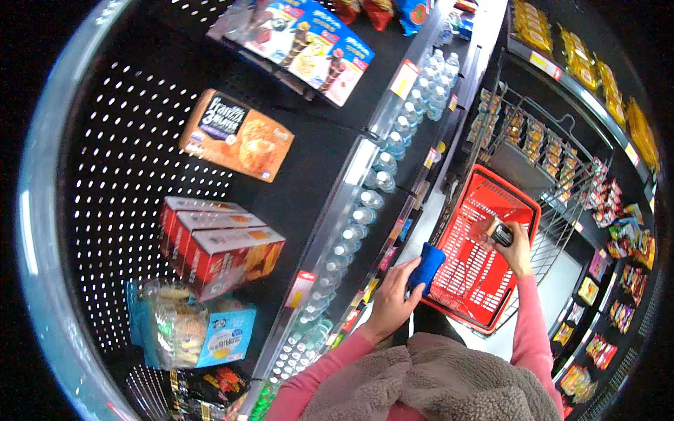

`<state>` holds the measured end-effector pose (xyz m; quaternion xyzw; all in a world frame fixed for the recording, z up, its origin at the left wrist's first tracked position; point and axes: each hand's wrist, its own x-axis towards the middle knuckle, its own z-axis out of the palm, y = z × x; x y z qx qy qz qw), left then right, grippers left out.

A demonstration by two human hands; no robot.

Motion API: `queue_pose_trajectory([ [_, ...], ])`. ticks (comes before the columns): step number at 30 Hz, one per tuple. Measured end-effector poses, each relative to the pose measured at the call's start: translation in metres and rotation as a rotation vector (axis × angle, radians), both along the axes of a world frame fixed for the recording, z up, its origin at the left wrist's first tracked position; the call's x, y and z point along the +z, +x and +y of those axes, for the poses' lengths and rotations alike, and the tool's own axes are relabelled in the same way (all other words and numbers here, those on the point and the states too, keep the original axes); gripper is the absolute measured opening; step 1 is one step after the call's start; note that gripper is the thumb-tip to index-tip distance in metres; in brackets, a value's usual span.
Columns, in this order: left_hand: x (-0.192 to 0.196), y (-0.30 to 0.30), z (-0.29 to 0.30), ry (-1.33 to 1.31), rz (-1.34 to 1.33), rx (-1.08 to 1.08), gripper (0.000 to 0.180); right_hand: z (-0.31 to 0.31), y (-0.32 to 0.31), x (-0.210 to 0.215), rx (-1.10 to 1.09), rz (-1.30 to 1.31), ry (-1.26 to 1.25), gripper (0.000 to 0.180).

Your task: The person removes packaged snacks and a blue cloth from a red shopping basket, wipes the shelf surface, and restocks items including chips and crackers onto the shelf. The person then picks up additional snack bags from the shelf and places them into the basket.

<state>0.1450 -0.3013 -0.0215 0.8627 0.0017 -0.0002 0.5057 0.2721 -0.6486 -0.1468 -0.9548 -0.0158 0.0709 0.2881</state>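
Note:
My left hand (pixel 393 298) is closed on a small blue packet (pixel 430 266), held at the near left edge of a red plastic basket (pixel 531 200). Over the basket's inside, my right hand (pixel 518 245) grips a small jar-like item with a dark label (pixel 501 234); its exact kind is hard to make out. The basket sits in a wire shopping cart (pixel 558 235), and its slotted red floor shows around my right hand.
Left of me, a shelf holds a tan box (pixel 239 135), several red boxes (pixel 221 242) and a blue-and-clear snack bag (pixel 193 326). Rows of water bottles (pixel 386 163) line the shelf beside the cart. Snack shelves (pixel 597 95) rise on the right.

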Motion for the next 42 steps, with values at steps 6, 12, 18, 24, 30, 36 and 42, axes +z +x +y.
queue_pose_trajectory([
  [6, 0.015, 0.018, -0.002, 0.067, -0.034, -0.162, 0.081, 0.049, -0.002, 0.161, 0.183, 0.065, 0.324, 0.062],
  [12, 0.042, 0.029, 0.014, 0.06, -0.079, -0.045, 0.088, 0.122, 0.02, 0.255, 0.445, 0.149, 0.534, 0.071],
  [18, 0.062, 0.032, 0.048, -0.196, -0.127, 0.295, 0.076, 0.192, 0.041, 0.267, 0.424, 0.049, 0.955, 0.089],
  [24, 0.075, 0.06, 0.076, -0.165, -0.397, 0.526, 0.079, 0.265, 0.065, 0.241, 0.498, -0.007, 0.938, 0.061],
  [30, 0.078, 0.095, 0.106, -0.16, -0.456, 0.674, 0.074, 0.325, 0.115, 0.241, 0.686, -0.057, 0.879, 0.06],
  [36, 0.084, 0.12, 0.136, -0.004, -0.487, 0.718, 0.073, 0.373, 0.146, 0.234, 0.762, -0.033, 0.919, 0.063],
  [42, 0.086, 0.13, 0.147, 0.163, -0.412, 0.792, 0.073, 0.398, 0.167, 0.224, 0.809, -0.028, 0.879, 0.065],
])
